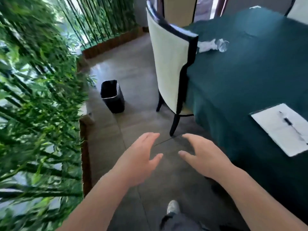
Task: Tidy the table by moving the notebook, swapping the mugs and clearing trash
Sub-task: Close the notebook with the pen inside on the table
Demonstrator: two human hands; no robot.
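Both my hands hang empty over the floor, beside the table.

My left hand point(139, 160) and right hand point(202, 157) are spread wide, palms facing each other, fingers loosely curved, holding nothing and touching nothing; grey floor tiles point(133, 72) show between them. To my right is the table point(250, 80) under a dark green cloth. The notebook point(283, 129) lies open near its closer edge, with a pen point(287, 121) resting on the page. Farther along the cloth lies the trash point(213, 45), crumpled clear and white wrapping, just beside the back of a cream chair point(168, 64) with a dark frame. A black bin point(113, 96) stands on the floor, well apart from the table, near the bamboo plants point(38, 97) on my left. My shoe point(173, 208) shows below.
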